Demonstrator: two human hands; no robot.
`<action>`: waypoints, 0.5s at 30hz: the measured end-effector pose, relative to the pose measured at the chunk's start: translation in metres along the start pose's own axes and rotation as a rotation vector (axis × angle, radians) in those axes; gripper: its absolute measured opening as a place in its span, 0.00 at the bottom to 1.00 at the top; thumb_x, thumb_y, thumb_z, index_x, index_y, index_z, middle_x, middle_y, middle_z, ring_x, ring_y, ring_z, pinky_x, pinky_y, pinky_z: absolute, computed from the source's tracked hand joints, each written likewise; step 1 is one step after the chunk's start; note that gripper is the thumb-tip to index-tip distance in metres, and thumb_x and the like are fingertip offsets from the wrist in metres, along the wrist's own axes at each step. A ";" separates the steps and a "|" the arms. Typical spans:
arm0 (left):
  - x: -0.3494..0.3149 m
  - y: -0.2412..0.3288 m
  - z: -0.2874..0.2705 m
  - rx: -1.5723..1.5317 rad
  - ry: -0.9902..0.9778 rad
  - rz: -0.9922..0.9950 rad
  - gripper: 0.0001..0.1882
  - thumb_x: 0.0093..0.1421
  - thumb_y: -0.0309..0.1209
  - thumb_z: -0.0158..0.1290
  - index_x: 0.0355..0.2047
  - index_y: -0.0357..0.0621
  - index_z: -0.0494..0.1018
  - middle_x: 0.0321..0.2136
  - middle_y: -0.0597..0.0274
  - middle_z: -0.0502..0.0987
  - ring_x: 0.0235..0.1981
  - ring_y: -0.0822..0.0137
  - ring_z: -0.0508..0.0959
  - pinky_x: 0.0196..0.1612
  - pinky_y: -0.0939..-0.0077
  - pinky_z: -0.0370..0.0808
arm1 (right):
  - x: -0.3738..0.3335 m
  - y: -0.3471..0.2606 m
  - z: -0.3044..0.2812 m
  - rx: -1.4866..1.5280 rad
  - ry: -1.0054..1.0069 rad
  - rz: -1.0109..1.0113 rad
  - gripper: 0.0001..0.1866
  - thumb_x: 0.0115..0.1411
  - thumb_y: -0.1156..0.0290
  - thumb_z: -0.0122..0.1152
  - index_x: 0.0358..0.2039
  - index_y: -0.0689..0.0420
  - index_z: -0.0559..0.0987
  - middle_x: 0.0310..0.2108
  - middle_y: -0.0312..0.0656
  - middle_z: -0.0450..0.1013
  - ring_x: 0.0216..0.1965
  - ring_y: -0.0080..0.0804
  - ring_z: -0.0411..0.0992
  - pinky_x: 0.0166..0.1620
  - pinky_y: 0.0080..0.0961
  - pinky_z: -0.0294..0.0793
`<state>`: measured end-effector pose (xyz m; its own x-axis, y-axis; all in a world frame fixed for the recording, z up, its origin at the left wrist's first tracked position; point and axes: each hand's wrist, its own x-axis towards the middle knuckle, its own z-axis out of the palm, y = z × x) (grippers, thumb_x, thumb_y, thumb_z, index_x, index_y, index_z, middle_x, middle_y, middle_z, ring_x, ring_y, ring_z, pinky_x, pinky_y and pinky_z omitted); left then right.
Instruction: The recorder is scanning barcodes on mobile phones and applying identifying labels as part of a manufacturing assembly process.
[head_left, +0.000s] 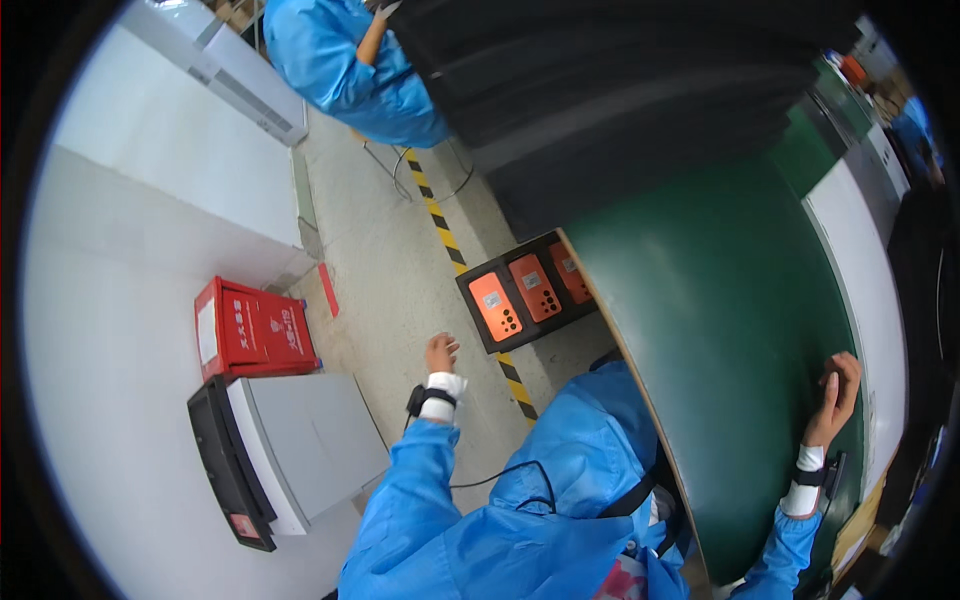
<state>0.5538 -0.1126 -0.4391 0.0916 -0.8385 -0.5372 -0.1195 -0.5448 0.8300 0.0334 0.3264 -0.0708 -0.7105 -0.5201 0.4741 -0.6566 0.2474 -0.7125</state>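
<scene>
My left hand (441, 352) hovers over the floor with its fingers loosely bent and apart, holding nothing visible. Just to its right is a black tray (484, 338), partly hidden under the table edge. In the tray lie an orange phone (490, 305) with a white label and round camera openings, a second orange phone (527, 278), and a third phone (568, 268) cut off by the table. My right hand (838, 395) rests at the far right side of the green table (700, 330), fingers curved and apart, with nothing seen in it.
A black curtain (620, 100) hangs beyond the table. Another person in a blue gown (350, 80) sits at the far left of it. A red box (260, 330) and a grey-white cabinet (310, 430) stand along the left wall. Yellow-black tape (440, 225) marks the floor.
</scene>
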 end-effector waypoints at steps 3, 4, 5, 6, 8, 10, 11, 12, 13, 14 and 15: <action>0.039 -0.029 0.006 0.143 0.111 -0.185 0.36 0.70 0.60 0.51 0.68 0.50 0.70 0.63 0.55 0.78 0.60 0.59 0.79 0.56 0.53 0.74 | -0.005 0.007 0.015 0.025 -0.034 0.024 0.10 0.74 0.72 0.52 0.51 0.61 0.77 0.54 0.42 0.71 0.41 0.26 0.68 0.42 0.23 0.68; 0.024 -0.054 0.065 0.001 -0.017 -0.223 0.37 0.71 0.61 0.50 0.69 0.48 0.69 0.63 0.54 0.78 0.60 0.58 0.80 0.57 0.54 0.75 | -0.009 0.008 0.002 -0.055 -0.014 0.059 0.10 0.75 0.71 0.52 0.49 0.62 0.77 0.51 0.42 0.72 0.39 0.26 0.68 0.41 0.23 0.68; -0.002 -0.068 0.123 -0.144 -0.142 -0.264 0.38 0.72 0.61 0.50 0.71 0.47 0.68 0.63 0.53 0.78 0.59 0.57 0.81 0.58 0.54 0.77 | -0.012 0.000 -0.012 -0.139 0.020 0.045 0.09 0.75 0.71 0.53 0.47 0.62 0.78 0.48 0.41 0.71 0.37 0.26 0.67 0.41 0.23 0.67; 0.022 -0.056 0.090 -0.530 -0.309 -0.216 0.37 0.75 0.58 0.48 0.65 0.35 0.72 0.59 0.48 0.81 0.53 0.54 0.85 0.55 0.63 0.83 | -0.016 -0.010 0.004 -0.037 0.027 0.042 0.08 0.75 0.71 0.53 0.45 0.62 0.78 0.46 0.42 0.71 0.36 0.26 0.66 0.40 0.23 0.66; 0.020 -0.053 0.107 -0.531 -0.300 -0.223 0.37 0.75 0.58 0.48 0.65 0.37 0.72 0.57 0.48 0.82 0.51 0.55 0.86 0.53 0.64 0.84 | -0.034 -0.041 0.010 0.020 0.028 0.000 0.08 0.74 0.71 0.53 0.41 0.63 0.77 0.43 0.43 0.71 0.35 0.27 0.65 0.39 0.24 0.66; 0.017 -0.054 0.118 -0.488 -0.273 -0.242 0.36 0.74 0.59 0.50 0.65 0.39 0.73 0.56 0.51 0.82 0.50 0.56 0.86 0.54 0.64 0.84 | -0.056 -0.100 0.014 0.186 -0.058 -0.030 0.09 0.73 0.72 0.53 0.38 0.63 0.77 0.41 0.46 0.72 0.36 0.30 0.68 0.40 0.27 0.68; 0.020 -0.054 0.117 -0.487 -0.274 -0.246 0.36 0.74 0.59 0.50 0.65 0.39 0.73 0.56 0.51 0.82 0.50 0.56 0.86 0.54 0.64 0.84 | -0.069 -0.132 0.023 0.336 -0.125 -0.027 0.09 0.73 0.72 0.54 0.37 0.63 0.78 0.41 0.48 0.73 0.38 0.32 0.71 0.42 0.29 0.71; 0.026 -0.054 0.110 -0.512 -0.271 -0.268 0.37 0.74 0.60 0.49 0.66 0.40 0.72 0.57 0.51 0.82 0.50 0.56 0.86 0.55 0.64 0.84 | -0.087 -0.154 0.032 0.443 -0.259 0.015 0.11 0.72 0.67 0.58 0.37 0.62 0.79 0.39 0.47 0.74 0.36 0.32 0.72 0.42 0.31 0.73; 0.031 -0.057 0.108 -0.536 -0.276 -0.298 0.38 0.74 0.61 0.49 0.67 0.41 0.71 0.58 0.51 0.81 0.49 0.55 0.86 0.56 0.64 0.84 | -0.101 -0.177 0.042 0.540 -0.390 0.059 0.14 0.71 0.61 0.62 0.37 0.61 0.81 0.37 0.46 0.75 0.35 0.32 0.73 0.42 0.32 0.76; 0.038 -0.058 0.100 -0.568 -0.299 -0.279 0.39 0.72 0.62 0.51 0.68 0.43 0.70 0.59 0.51 0.81 0.49 0.55 0.86 0.54 0.65 0.86 | -0.107 -0.208 0.055 0.653 -0.568 0.202 0.16 0.70 0.60 0.64 0.42 0.62 0.84 0.40 0.50 0.79 0.41 0.37 0.78 0.48 0.33 0.79; 0.040 -0.053 0.098 -0.553 -0.304 -0.279 0.39 0.72 0.62 0.51 0.68 0.43 0.70 0.59 0.51 0.81 0.49 0.55 0.86 0.54 0.65 0.86 | -0.093 -0.247 0.078 0.532 -0.660 0.450 0.22 0.55 0.42 0.77 0.34 0.48 0.90 0.33 0.40 0.83 0.30 0.47 0.78 0.36 0.40 0.80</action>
<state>0.4667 -0.1184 -0.5197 -0.2452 -0.6781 -0.6929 0.3973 -0.7222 0.5662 0.2813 0.2500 0.0213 -0.4758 -0.8625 -0.1722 -0.0405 0.2171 -0.9753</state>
